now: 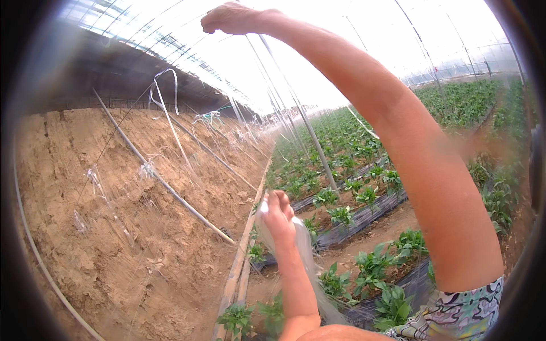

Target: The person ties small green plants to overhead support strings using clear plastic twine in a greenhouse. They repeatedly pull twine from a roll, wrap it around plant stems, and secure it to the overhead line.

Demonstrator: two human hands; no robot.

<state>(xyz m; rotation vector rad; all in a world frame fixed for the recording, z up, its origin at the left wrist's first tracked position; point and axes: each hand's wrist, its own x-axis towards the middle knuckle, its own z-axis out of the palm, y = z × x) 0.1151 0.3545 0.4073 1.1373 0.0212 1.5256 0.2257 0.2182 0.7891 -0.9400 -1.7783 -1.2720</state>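
Note:
A bundle of thin translucent plastic strands (311, 251) hangs over my left hand (277, 211) and trails down beside the forearm; the fingers are curled around its upper end. My right hand (232, 19) is raised at the top, with its fingers bent together against the bright greenhouse roof. Whether a strand lies in its fingers cannot be made out. A white plastic ribbon (170, 121) hangs from a wire at the left, apart from both hands.
An earthen bank (128, 213) rises at the left, with a slanting pole (183, 198) against it. Metal posts (315, 145) stand ahead. Rows of leafy green plants (377, 264) grow along black plastic mulch film (362, 221) at the right. Long poles (239, 268) lie at the bank's foot.

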